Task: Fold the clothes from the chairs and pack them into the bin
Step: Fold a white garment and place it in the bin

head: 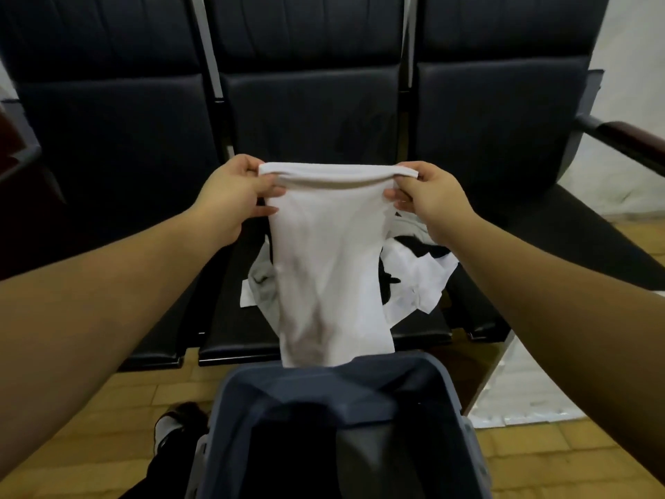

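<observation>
White garment (329, 261) hangs between left hand (230, 196) and right hand (431, 199)

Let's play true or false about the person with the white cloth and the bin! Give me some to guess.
1. Both hands hold the white garment by its top edge. True: the left hand and right hand pinch its two corners.
2. The bin is red. False: it is grey-blue.
3. More clothes lie on the middle chair seat. True.
4. The white garment is already packed inside the bin. False: it hangs in the air, its lower end near the bin's rim.
5. The chairs are yellow. False: they are dark.
</observation>
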Available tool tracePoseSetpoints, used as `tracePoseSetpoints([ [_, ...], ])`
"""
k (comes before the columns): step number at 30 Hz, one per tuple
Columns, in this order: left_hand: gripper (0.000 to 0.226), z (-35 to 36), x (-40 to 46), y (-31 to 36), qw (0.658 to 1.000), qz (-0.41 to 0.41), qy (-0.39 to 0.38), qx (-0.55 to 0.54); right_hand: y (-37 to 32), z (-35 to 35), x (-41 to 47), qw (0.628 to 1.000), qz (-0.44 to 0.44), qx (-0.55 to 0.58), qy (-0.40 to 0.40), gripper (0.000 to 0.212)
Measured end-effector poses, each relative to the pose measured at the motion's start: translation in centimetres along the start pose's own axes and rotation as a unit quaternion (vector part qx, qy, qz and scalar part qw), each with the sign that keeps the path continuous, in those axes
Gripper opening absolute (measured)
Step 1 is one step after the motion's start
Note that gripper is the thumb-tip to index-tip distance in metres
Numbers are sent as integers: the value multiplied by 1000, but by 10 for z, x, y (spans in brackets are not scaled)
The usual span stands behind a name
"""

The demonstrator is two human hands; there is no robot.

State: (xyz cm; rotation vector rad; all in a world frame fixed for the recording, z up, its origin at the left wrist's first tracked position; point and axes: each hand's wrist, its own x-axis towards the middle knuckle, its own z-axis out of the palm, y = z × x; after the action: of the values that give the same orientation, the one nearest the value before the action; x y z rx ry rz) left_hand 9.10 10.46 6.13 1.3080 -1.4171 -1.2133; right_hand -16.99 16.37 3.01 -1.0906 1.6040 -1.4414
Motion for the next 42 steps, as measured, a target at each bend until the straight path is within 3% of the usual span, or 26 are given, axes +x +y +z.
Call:
tracePoseSetpoints([
  [13,10,-15,-47,-103,992,-60,-110,-15,94,2,-60,997,69,27,-37,19],
  [20,26,-8,-83,-165,985,-117,-125,32,167,1,-107,990,132,-3,-44,29],
  [24,22,-6,-88,-194,983,-145,-109,32,187,3,-116,985,143,-48,-82,35],
  [28,19,-2,-88,-213,982,-163,-77,50,192,8,-118,984,142,-71,-81,21],
  [33,18,5,-83,-221,969,-155,-62,182,205,15,-112,979,163,-114,-44,16],
  [38,6,17,-87,-230,954,-144,5,262,209,13,-104,958,177,-222,-48,36],
  [42,37,25,-90,-242,955,-211,59,202,209,14,-102,952,150,-266,-28,45],
])
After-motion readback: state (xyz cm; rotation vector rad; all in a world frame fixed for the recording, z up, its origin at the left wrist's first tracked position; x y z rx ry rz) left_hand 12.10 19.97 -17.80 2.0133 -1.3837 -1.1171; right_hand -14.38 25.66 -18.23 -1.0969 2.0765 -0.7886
